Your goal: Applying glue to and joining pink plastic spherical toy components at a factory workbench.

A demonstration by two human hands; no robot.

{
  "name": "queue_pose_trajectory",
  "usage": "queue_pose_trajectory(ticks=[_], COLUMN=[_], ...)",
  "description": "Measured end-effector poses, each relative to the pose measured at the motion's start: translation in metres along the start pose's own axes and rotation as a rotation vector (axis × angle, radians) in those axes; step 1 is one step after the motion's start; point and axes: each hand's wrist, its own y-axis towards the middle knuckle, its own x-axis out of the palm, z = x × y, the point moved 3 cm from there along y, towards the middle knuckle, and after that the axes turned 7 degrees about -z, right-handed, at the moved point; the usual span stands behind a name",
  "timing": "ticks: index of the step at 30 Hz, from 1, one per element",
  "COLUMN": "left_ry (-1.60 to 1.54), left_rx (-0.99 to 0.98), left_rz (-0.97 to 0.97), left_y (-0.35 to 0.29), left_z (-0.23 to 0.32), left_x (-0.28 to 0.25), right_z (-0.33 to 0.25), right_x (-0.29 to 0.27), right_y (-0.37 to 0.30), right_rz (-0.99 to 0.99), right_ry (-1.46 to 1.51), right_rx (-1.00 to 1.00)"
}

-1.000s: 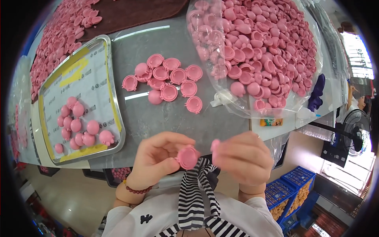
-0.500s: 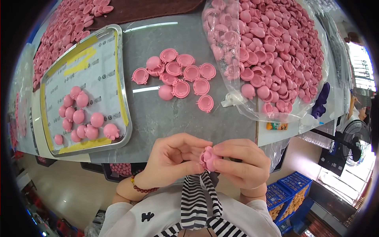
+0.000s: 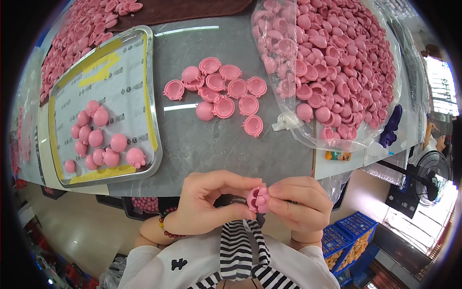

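Observation:
Between my two hands is a small pink plastic shell (image 3: 259, 199), hollow and partly apart, with a dark gap showing on its left side. My left hand (image 3: 211, 198) grips its left edge between thumb and fingertips. The thumb and fingers of my right hand (image 3: 301, 202) pinch it from the right. Both hands are just off the table's near edge. Several loose pink half shells (image 3: 237, 88) lie on the grey tabletop (image 3: 207, 154) beyond them, mostly hollow side up. To the left, closed pink balls (image 3: 111, 157) rest on a paper-lined metal tray (image 3: 155, 159).
A clear plastic bag (image 3: 284, 103) heaped with pink shells (image 3: 346, 62) takes up the far right. More pink pieces (image 3: 79, 33) are piled at the far left, near a brown cloth (image 3: 187, 9). A purple object (image 3: 391, 126) lies at the right edge. Blue crates (image 3: 356, 231) stand below right.
The shell has turned in my fingers, and its gap now shows more plainly. My right hand has shifted slightly down. The table's things appear slightly displaced from a small camera movement.

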Motion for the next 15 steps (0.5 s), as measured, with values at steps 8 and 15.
queue_pose_trajectory(ticks=[8, 15], left_ry=[-0.026, -0.238], left_rx=[-0.076, -0.110], left_rz=[-0.033, -0.031], left_y=[0.004, 0.007], left_z=[0.000, -0.013], left_x=[0.000, 0.010], right_z=[0.001, -0.003], right_x=[0.001, 0.006], right_y=[0.000, 0.002], right_rz=[-0.025, 0.042], right_ry=[0.000, -0.074], right_rx=[-0.011, -0.023])
